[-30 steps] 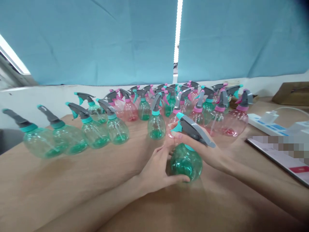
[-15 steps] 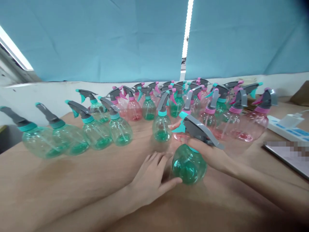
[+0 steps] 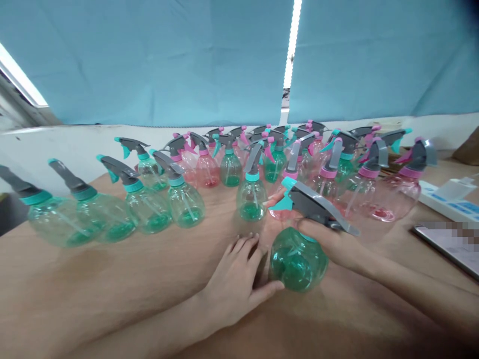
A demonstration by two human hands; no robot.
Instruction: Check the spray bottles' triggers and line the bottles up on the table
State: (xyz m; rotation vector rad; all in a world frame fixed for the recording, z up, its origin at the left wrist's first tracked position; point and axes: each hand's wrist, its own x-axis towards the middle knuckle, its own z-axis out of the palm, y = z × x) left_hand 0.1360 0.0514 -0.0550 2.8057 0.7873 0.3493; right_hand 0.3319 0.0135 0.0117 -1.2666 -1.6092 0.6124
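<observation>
The right hand [image 3: 329,239] grasps the neck of a green spray bottle [image 3: 298,259], fingers clenched beneath its grey trigger head, seemingly just above the surface [image 3: 112,279]. The left hand [image 3: 235,279] lies released beside it, thumb touching the bottle's base.

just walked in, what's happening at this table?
A person is handling one green spray bottle at the near edge of a brown table. The right hand grips it at the neck, under the grey trigger head. The left hand lies open beside the bottle, thumb against its base. Behind stand many more bottles: a row of green ones on the left, mixed pink and green ones further back. A white power strip lies at the right.
</observation>
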